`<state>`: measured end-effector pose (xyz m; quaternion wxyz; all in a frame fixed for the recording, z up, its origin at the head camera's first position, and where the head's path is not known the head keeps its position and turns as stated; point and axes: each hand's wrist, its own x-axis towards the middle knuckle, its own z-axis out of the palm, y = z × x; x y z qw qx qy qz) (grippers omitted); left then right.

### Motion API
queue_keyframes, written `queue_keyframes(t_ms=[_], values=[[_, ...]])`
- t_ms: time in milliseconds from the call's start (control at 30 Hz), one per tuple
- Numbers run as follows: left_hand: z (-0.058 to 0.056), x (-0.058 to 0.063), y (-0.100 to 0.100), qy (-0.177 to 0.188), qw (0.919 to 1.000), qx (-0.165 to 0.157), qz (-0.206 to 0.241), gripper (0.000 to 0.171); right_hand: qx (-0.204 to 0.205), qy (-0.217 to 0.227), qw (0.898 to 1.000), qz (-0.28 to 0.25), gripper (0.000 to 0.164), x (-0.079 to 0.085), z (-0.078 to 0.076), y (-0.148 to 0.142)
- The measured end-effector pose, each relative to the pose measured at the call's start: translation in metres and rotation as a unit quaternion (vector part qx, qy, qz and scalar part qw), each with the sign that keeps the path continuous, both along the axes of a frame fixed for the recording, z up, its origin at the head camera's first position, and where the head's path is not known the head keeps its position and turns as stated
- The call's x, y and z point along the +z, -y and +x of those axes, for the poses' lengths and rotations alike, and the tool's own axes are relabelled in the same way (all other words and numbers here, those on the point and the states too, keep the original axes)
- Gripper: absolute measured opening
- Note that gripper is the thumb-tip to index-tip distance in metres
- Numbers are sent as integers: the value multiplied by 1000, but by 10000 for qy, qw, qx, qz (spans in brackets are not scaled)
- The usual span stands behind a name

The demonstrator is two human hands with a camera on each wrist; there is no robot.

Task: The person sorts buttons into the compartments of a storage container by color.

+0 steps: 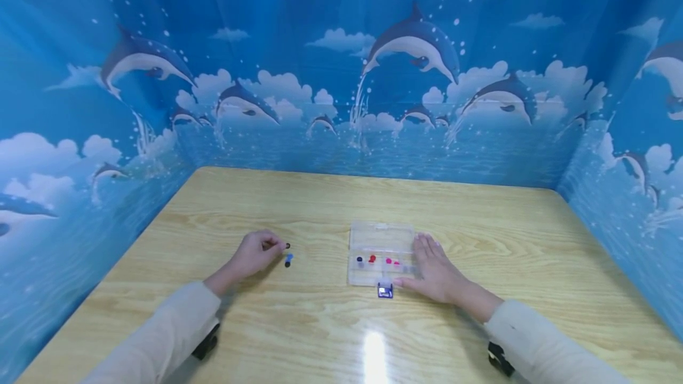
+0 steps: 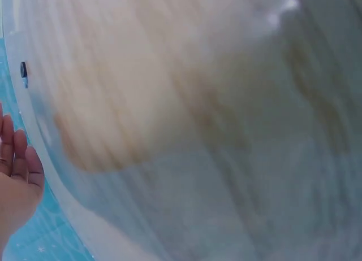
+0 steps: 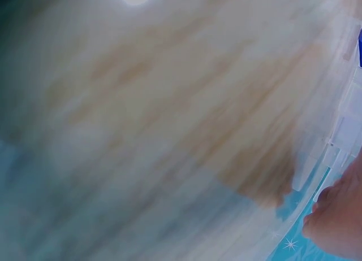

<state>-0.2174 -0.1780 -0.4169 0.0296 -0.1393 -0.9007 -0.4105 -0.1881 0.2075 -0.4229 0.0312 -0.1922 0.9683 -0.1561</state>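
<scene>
Slightly right of the table's middle lies a clear plastic compartment box, its lid folded back. Small dark, red and pink pieces sit in its compartments. My right hand rests along the box's right side, fingers extended, thumb near the front edge. Further left, my left hand pinches a small dark round bead between thumb and forefinger. Just in front of it lie a blue bead and a black bead. The wrist views show only parts of each hand.
A small blue-edged shiny piece lies against the front edge of the box. The wooden table carries a bright light reflection near its front. Blue dolphin-print curtains enclose its back and sides.
</scene>
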Motion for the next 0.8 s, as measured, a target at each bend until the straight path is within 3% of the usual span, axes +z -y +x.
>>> queue_keyframes(t_ms=[533,800], values=[[-5,3,-16,170,9991,240,321,15,-17,37,10000,-11,103,4,1,0],[-4,7,-28,145,9986,143,497,16,-16,44,10000,-49,103,2,1,0]])
